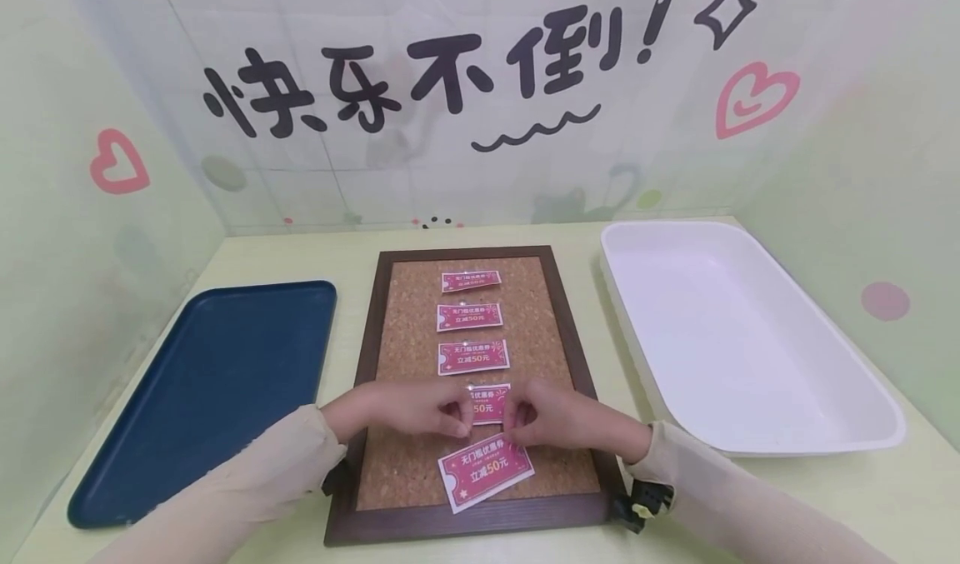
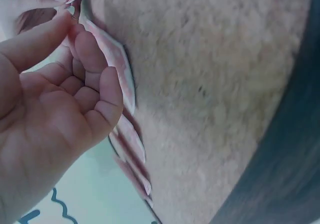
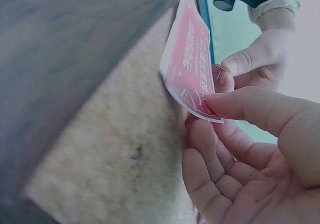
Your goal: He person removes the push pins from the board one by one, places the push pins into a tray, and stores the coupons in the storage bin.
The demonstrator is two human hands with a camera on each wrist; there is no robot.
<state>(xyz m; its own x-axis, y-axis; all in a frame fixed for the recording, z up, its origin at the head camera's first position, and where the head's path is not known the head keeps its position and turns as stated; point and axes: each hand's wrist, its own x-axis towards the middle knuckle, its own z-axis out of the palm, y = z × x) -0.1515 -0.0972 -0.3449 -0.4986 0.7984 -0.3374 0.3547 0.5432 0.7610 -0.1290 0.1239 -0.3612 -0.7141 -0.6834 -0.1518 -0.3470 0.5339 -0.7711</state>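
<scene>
Left hand (image 1: 420, 406): grip pinching a thin pin (image 3: 220, 72)!
Right hand (image 1: 551, 415): grip pinching the tilted coupon (image 1: 486, 471) by one corner
Corkboard (image 1: 401, 474): coupon slanting near the bottom edge

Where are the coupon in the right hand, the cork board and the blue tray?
Coupon (image 3: 187, 64), right wrist view: printed face.
Cork board (image 1: 408, 335), head view: bare cork surface.
Blue tray (image 1: 228, 368), head view: bare base.

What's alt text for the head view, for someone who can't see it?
A right hand pinches a tilted pink coupon below four others in a column on a framed corkboard, left hand alongside; blue tray left, white tray right.
</scene>
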